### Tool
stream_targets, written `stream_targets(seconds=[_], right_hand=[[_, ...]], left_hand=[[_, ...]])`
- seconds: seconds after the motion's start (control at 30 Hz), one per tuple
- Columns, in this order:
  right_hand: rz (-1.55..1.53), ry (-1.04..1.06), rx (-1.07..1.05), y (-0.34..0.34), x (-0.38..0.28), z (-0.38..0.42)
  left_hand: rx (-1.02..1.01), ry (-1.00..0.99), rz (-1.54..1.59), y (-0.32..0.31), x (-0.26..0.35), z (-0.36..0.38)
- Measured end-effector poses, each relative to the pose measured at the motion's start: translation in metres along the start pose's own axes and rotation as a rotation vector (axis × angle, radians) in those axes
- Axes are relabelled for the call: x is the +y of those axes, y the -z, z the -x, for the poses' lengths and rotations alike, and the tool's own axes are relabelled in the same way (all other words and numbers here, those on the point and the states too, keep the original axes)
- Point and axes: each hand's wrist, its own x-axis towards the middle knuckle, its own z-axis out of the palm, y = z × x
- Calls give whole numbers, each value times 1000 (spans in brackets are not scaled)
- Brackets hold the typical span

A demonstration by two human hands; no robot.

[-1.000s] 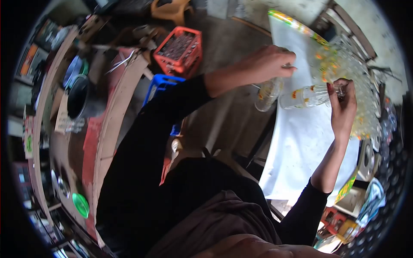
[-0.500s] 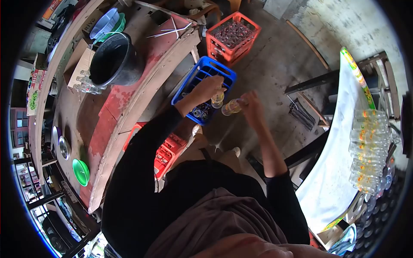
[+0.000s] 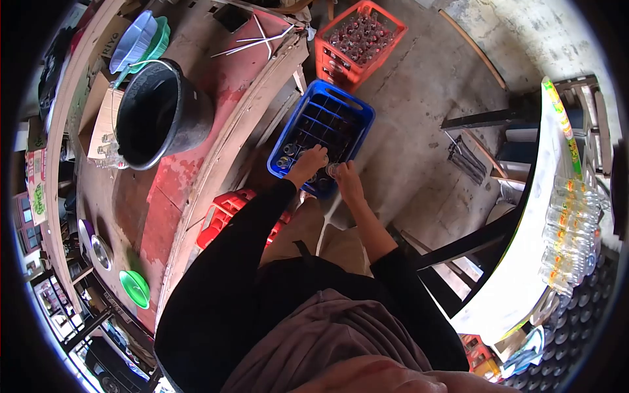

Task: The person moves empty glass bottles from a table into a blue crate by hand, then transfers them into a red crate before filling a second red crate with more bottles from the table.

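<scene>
A blue divided crate [image 3: 364, 118] stands on the floor in front of me, with several clear glass bottles [image 3: 284, 162] upright in its near-left compartments. My left hand [image 3: 309, 165] reaches down into the near end of the crate, its fingers closed around a glass bottle that they mostly hide. Beside it, my right hand [image 3: 350, 181] grips another glass bottle [image 3: 332, 171] at the crate's near-right corner. Only the upper part of that bottle shows.
Beyond the blue crate is an orange crate [image 3: 327, 62] full of bottles. A red crate [image 3: 226, 206] sits by my left leg. On the left table [image 3: 173, 177] stand a black bucket [image 3: 190, 111] and basins. Bottles [image 3: 567, 229] line the white-topped table [image 3: 517, 262] at right.
Both hands have come down and nearer to each other, lowering the two bottles from above the blue crate into its near end. My view has shifted slightly.
</scene>
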Motion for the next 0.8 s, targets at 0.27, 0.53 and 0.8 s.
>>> stream_targets(seconds=[0.27,0.53,0.8], right_hand=[[157,-59,-54,-47,28,4],[491,26,-206,-76,39,25],[405,-94,-286,-86,66,20]], left_hand=[[-78,-56,44,-41,-25,16],[-101,300,350,-77,-35,49],[-201,477,617,-80,-22,37]])
